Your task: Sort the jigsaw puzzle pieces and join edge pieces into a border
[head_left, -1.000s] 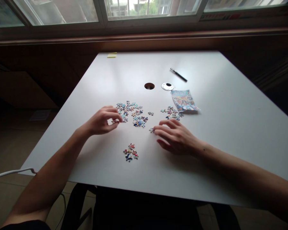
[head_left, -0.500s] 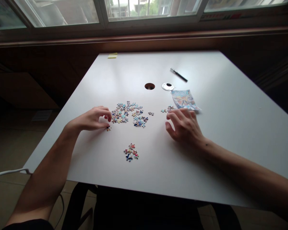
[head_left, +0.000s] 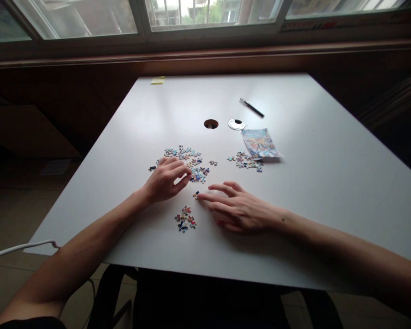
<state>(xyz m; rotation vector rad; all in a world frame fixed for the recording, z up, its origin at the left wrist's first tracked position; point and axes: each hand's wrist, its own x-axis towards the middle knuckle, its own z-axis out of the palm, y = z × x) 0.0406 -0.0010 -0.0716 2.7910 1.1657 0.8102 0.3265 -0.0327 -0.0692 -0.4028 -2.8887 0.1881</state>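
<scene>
My left hand [head_left: 167, 180] hovers at the front of a loose pile of jigsaw puzzle pieces [head_left: 183, 152], partly hiding it. Its thumb and forefinger curl together at the tips; whether anything small is between them cannot be made out. My right hand [head_left: 241, 208] lies low over the table with fingers spread. One fingertip touches a single dark-and-orange puzzle piece [head_left: 196, 195]. Just below that piece sits a small cluster of mostly red, yellow and blue puzzle pieces [head_left: 185, 219].
Another group of puzzle pieces [head_left: 245, 160] lies beside a colourful printed sheet [head_left: 262, 142]. Farther back are a black pen [head_left: 252, 108], a round metal cover [head_left: 236, 124] and a cable hole [head_left: 211, 124] in the white table [head_left: 329, 183]. A yellow sticky note [head_left: 158, 80] marks the far edge.
My left hand has moved right, from the pile's left side to its front. My right hand has come left and nearer, fingers now stretched out, onto a single piece above the small cluster.
</scene>
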